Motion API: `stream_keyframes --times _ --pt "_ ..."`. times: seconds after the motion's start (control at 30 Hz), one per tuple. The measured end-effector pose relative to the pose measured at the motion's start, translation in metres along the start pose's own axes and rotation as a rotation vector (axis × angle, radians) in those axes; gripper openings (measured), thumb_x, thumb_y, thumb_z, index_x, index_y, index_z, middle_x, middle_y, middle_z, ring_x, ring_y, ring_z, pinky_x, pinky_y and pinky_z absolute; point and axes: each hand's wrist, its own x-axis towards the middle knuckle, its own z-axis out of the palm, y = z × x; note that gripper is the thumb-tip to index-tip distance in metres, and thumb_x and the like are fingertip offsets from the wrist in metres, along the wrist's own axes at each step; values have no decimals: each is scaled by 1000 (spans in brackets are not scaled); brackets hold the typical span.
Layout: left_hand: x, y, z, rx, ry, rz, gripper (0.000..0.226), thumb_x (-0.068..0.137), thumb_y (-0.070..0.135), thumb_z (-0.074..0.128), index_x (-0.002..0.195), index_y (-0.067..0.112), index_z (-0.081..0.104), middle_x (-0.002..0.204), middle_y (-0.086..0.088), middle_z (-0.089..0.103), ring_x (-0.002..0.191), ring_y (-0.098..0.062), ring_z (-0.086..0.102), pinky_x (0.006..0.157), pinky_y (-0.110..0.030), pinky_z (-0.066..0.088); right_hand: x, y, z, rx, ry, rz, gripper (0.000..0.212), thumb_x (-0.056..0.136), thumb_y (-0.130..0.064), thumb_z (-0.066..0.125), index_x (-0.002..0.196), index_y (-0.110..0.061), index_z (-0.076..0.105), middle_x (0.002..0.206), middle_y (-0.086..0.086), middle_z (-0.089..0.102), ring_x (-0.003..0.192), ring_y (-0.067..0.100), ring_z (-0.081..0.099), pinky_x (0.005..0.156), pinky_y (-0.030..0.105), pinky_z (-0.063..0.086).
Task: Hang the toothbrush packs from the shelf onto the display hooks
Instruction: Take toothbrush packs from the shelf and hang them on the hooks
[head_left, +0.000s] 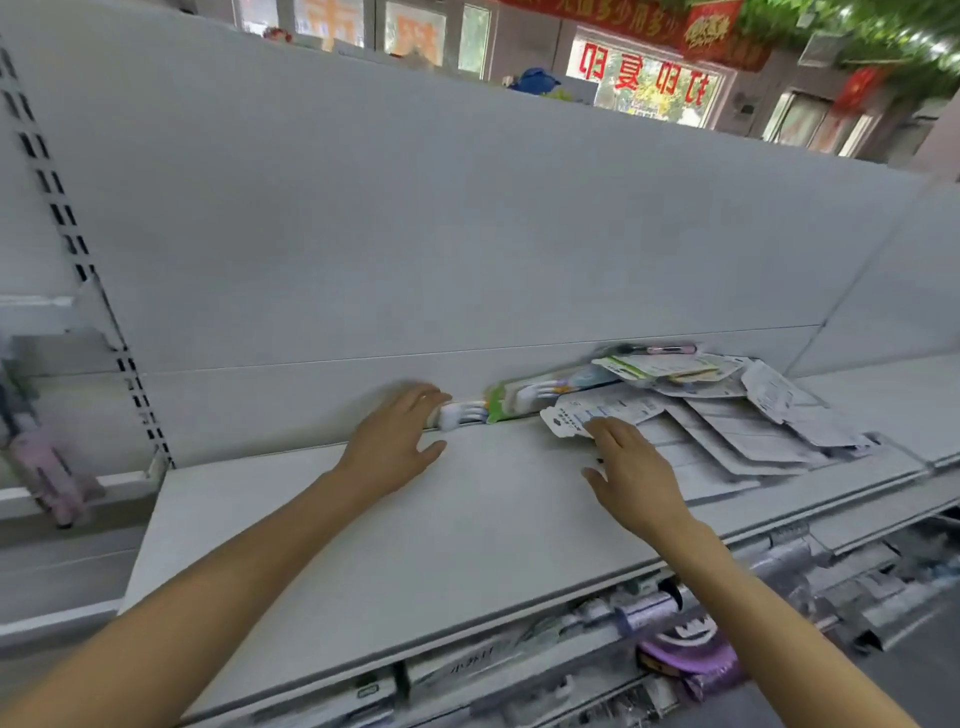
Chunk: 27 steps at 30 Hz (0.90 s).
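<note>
Head view, seen from my remote station: both bare arms reach over a grey store shelf (363, 530) toward toothbrush packs still lying flat on it.

At far left, a slotted upright (78, 249) runs down the back panel, with a blurred pinkish item (47, 478) on the neighbouring bay. Nothing there can be read.

My left hand (400, 441) lies with fingers straight and loosely spread, its fingertips touching the end of a green-edged toothbrush pack (498, 408) that sits along the seam where shelf meets back panel. It is touching the pack, not lifting it.

My right hand (631, 467) is likewise spread, fingers extended onto the near corner of a white pack (597, 413) lying back side up. That card carries lines of small print, too fine and blurred for me to read. Behind and to the right spreads the heap of packs (727, 405), most face down, one pink-handled brush (670, 349) on top at the rear.

By my judgement the job is barely under way, or at least far from finished: the whole pile remains on the shelf, and no display hooks are visible in this view. Below the shelf edge, hanging goods (680, 639) show purple packaging; whether any are toothbrushes I cannot tell.

Through the window at upper right, red Chinese characters (644, 78) appear mirrored, seemingly reading "打印 复印".
</note>
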Motion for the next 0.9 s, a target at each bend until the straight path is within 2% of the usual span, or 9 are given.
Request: stream_keyframes --times 0.13,0.27,0.33,0.47,0.53,0.63,0.8,0.9 --pt "26 14 31 104 17 -100 59 83 24 70 138 19 50 135 -2 52 126 -23 46 89 -36 51 31 33 19 -18 6 -6 61 82 -10 67 140 -6 49 146 12 49 139 33 41 109 42 41" --pt "33 20 49 347 24 -134 64 67 23 80 127 17 58 117 -9 57 102 -29 59 73 -37 52 51 47 35 -46 35 -63 64 63 -2 74 126 -1 60 126 17 64 120 39 59 96 45 52" --pt "35 19 53 467 37 -114 62 64 24 79 123 18 61 114 -10 58 98 -31 59 72 -37 49 58 51 38 -79 49 -102 63 58 -1 75 120 -1 63 119 16 67 112 38 63 90 43 56" --pt "40 17 56 565 99 -86 56 64 11 74 118 18 61 110 -9 58 97 -31 57 71 -37 46 65 52 42 -127 65 -123 56 52 4 77 106 -5 66 109 12 67 100 35 66 73 37 57" --pt "42 19 57 553 112 -101 54 65 12 74 117 17 61 110 -9 58 97 -30 55 72 -37 45 67 51 41 -144 80 -122 55 48 5 78 101 -7 67 106 11 68 96 34 66 68 36 57" --pt "38 24 58 435 121 -138 54 67 25 78 118 19 61 113 -5 57 104 -27 52 78 -38 45 67 45 36 -103 110 -156 54 50 3 74 102 -8 66 107 10 67 96 34 65 74 36 56" --pt "19 27 53 199 213 -283 59 70 30 78 124 22 56 122 -1 52 114 -24 47 87 -38 45 72 18 31 15 179 -331 57 61 2 61 117 -10 63 123 5 63 119 29 56 91 35 52" --pt "7 28 53 59 278 -414 64 74 25 77 133 19 51 126 -2 47 114 -24 45 95 -37 45 81 5 29 37 190 -368 54 66 1 68 119 -9 62 124 6 62 117 29 58 84 35 55"
